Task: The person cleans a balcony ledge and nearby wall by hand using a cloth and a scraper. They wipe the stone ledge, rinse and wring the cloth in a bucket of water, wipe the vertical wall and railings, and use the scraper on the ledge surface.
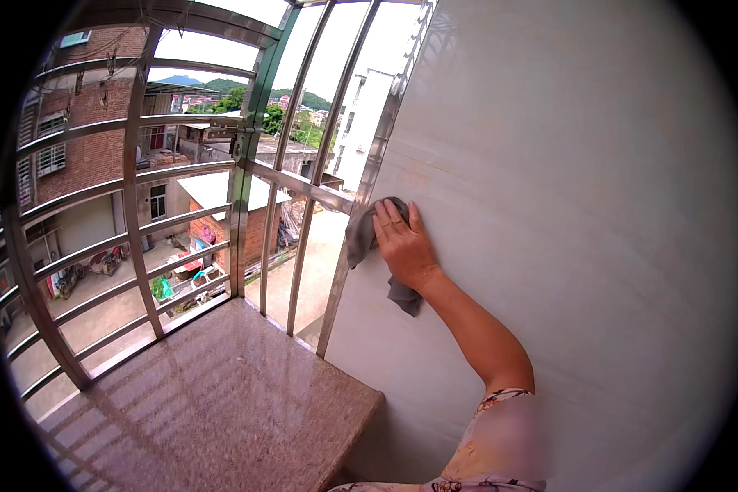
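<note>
A dark grey cloth [361, 237] lies under my right hand [404, 246], which presses it flat against the pale wall [529, 215]. Part of the cloth bunches at the fingertips beside the metal window frame, and another end hangs down below the palm. The fingers point upward, with the thumb or a finger edge resting on the wall. My right arm reaches up from the lower right in a short patterned sleeve. My left hand is out of view.
Stainless steel window bars [240, 209] enclose the left side, meeting in a corner post. Below them juts a polished speckled stone sill [234, 393] with a sharp front edge. Beyond the bars are brick buildings and a yard.
</note>
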Available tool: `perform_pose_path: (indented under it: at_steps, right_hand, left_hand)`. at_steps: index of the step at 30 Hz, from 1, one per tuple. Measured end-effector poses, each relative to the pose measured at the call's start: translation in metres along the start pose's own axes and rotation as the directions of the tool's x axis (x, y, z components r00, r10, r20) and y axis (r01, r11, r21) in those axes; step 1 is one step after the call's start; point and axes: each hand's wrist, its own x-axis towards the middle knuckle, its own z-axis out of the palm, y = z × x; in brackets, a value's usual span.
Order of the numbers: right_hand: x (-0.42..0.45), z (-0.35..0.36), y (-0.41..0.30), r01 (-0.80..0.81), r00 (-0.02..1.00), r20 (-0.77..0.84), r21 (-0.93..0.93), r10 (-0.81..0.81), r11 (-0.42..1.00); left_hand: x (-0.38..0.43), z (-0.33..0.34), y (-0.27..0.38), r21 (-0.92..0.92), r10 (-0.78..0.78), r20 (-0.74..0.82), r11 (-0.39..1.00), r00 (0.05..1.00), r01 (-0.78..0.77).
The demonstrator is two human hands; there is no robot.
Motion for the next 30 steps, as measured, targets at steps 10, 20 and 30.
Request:
perform_pose_path:
  at_steps: [10,20,30]
  right_hand:
    - [0.078,-0.138,0.286,-0.752,0.658,-0.493,-0.395,0.569,0.527]
    - [0.091,-0.01,0.085,-0.19,0.976,-0.154,-0.228,0.157,0.955]
    - [0.089,-0.1,0.22,-0.625,0.78,-0.356,-0.416,0.515,0.661]
  left_hand:
    - [0.058,-0.056,0.037,0.381,-0.214,0.702,0.919,0.679,-0.105]
    - [0.02,-0.025,0.005,0.123,-0.028,0.286,0.992,0.958,-0.008]
    - [0.019,-0.01,0.011,-0.057,-0.03,-0.01,0.998,1.0,0.029]
